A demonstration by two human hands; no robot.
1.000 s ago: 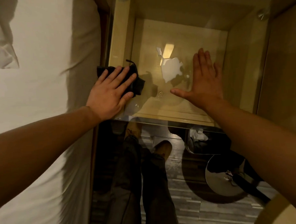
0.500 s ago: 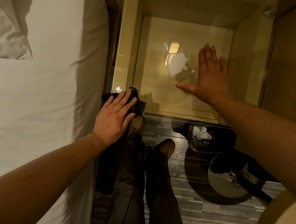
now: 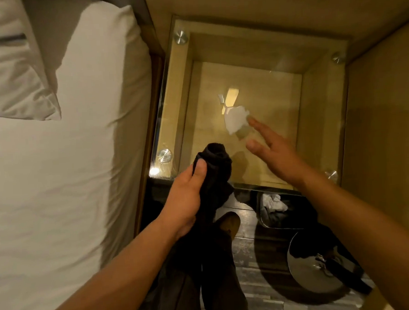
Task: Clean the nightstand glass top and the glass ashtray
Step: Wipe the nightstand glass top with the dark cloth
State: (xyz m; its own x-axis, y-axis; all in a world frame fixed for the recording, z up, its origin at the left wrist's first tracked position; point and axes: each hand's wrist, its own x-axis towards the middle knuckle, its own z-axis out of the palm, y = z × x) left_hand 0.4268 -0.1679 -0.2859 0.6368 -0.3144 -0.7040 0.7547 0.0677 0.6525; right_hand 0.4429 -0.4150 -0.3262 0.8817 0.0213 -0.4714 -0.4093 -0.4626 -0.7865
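Head view, looking straight down. Closest to the camera were the person's dark trousers (image 3: 217, 284) and a brown shoe (image 3: 229, 221) on the grey plank floor (image 3: 253, 292). Just right of them sat a round shiny metal base (image 3: 304, 275), and a small bin (image 3: 263, 217) with some crumpled white stuff in it.

A bit further out, the left hand (image 3: 189, 196) was gripping a bunched-up black cloth (image 3: 214, 163). The thumb was pressed on top and the fingers wrapped round it, right at the near edge of the desk (image 3: 172, 104), with part of the cloth hanging down.

The right hand (image 3: 276, 151) was wide open, fingers straight and a little spread, holding nothing. It was out over the middle of the glass top (image 3: 273, 89), but it was blurry, so I couldn't tell if it was actually touching.

The glass top lay flat on the desk's wooden frame, held by round metal studs (image 3: 180, 37) at the corners. A bright white reflection (image 3: 236, 120) sat just past the right fingertips.

The whole left side was a bed (image 3: 46, 186) in white sheets right up against the desk, with a pillow (image 3: 12, 77) at the far end.
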